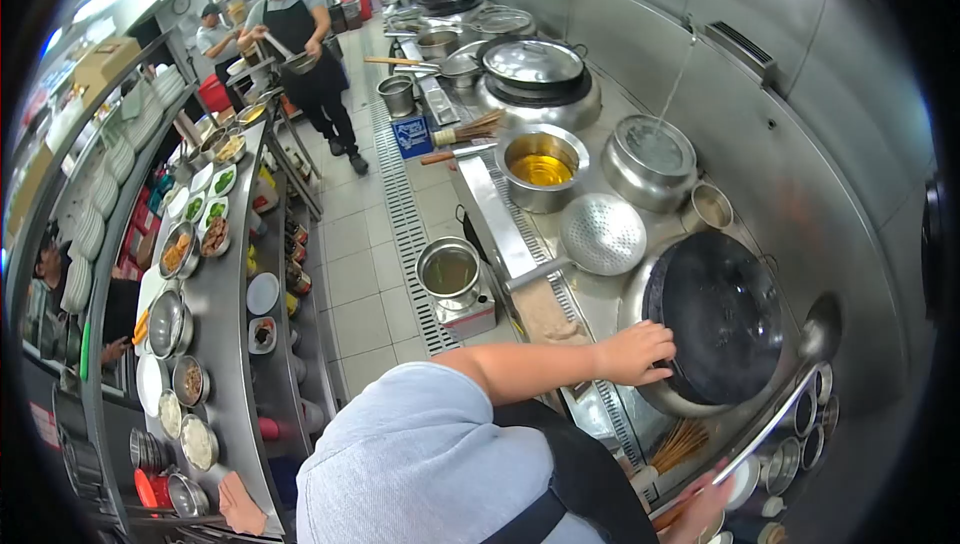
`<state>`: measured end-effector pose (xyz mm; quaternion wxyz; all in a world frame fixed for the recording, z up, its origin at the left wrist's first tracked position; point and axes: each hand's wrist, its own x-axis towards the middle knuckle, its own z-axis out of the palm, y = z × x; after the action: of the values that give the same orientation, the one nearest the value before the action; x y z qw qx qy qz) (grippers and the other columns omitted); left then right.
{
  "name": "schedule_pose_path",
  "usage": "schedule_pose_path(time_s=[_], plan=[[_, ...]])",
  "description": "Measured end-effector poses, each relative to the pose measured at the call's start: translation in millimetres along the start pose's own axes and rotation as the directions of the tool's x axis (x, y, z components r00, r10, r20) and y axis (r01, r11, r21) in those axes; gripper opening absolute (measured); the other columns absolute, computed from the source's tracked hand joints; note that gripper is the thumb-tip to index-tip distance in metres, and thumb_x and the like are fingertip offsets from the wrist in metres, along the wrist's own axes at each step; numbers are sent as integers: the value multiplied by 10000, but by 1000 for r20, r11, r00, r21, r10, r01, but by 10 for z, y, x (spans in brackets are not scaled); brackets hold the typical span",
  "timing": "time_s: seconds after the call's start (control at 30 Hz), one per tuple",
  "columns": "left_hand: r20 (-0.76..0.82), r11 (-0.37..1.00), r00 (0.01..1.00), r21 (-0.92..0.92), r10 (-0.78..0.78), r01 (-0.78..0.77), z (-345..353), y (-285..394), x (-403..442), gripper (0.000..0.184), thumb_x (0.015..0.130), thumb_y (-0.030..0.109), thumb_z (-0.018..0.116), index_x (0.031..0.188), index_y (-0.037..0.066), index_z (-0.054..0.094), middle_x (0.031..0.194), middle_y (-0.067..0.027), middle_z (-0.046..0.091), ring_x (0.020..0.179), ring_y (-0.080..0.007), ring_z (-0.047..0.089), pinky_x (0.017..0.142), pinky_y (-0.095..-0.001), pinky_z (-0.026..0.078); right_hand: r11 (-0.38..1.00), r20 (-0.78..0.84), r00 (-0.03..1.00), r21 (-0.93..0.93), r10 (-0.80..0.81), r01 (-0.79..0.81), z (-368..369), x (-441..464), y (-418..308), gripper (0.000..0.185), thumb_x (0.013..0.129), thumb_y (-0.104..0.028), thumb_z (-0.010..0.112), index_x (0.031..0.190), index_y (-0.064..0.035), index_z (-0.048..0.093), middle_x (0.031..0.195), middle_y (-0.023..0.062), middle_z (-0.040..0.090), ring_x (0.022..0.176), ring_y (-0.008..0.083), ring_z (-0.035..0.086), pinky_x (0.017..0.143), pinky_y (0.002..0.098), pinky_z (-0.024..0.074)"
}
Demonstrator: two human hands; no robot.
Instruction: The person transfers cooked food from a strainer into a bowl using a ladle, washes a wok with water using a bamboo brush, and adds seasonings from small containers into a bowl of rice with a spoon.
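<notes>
The left hand (638,352) grips the wok (722,306), toward two o'clock; the right hand (695,511) holds the ladle (822,326), pointing one o'clock.

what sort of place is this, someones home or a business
Most likely a restaurant kitchen rather than a home, judging by the large black wok, the many stacked white dishes at the left, and another person wearing a dark apron.
</notes>
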<state>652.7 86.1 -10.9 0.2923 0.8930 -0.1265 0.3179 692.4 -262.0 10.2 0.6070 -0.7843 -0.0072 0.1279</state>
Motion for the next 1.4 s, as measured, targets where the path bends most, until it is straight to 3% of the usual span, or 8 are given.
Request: schedule_pose_path(time_s=[0.03,0.17,0.43,0.67,0.8,0.87,0.97,1.4], plan=[[-10,1000,1000,10,-5,5,-101,-49,-127,263,824,291,684,926,79,566,919,-101,539,888,-293,544,797,-401,437,946,118,966,259,-229,193,162,233,-253,495,919,-85,475,1399,-49,358,712,51,502,416,79,433,344,216,373],[119,948,941,70,-317,311,-587,-226,-840,267,851,293,664,969,67,586,938,-123,561,912,-338,566,814,-440,459,894,217,973,448,-84,-22,1068,680,-1109,347,934,-85,483,1278,-89,442,715,26,491,457,96,458,338,240,375],[-101,378,407,221,-908,899,-1283,-89,-2887,235,868,241,650,964,32,605,961,-146,589,825,-340,615,728,-434,499,996,555,832,74,5,-55,2604,2308,-1703,71,887,-158,560,885,-89,546,590,-14,474,416,94,444,347,247,334],[-73,69,98,326,-993,943,-1552,472,-3504,221,873,273,621,890,55,647,931,-149,645,877,-360,628,783,-448,509,932,313,950,-341,-12,125,4250,3110,-1933,155,810,-112,547,692,-15,519,549,35,465,402,173,462,337,297,302],[-90,21,50,300,-995,954,-1639,543,-3475,228,882,283,606,904,60,646,938,-148,645,869,-358,633,769,-452,515,983,477,859,-86,186,-165,4598,3538,-1773,121,821,-89,538,715,-43,500,556,35,454,415,138,433,343,268,298],[-104,-21,9,280,-994,960,-1648,532,-3536,234,893,283,588,918,56,639,930,-159,639,872,-377,625,767,-464,513,784,679,699,299,225,-544,4604,3983,-1669,128,839,-75,532,715,-74,498,555,26,436,433,121,396,363,239,289],[-131,-14,24,282,-991,959,-1706,525,-3533,227,894,272,579,933,54,629,931,-165,631,868,-384,622,758,-476,509,499,883,435,302,175,-813,4375,4207,-1817,114,840,-21,531,825,5,421,560,-32,362,422,59,345,370,220,251],[13,175,185,405,-983,897,-1312,104,-3410,242,884,257,570,930,29,637,973,-170,640,892,-371,636,783,-476,512,341,844,508,535,-173,-773,1875,2708,-1995,453,973,-89,404,1309,188,280,818,73,459,521,115,425,377,235,344]])
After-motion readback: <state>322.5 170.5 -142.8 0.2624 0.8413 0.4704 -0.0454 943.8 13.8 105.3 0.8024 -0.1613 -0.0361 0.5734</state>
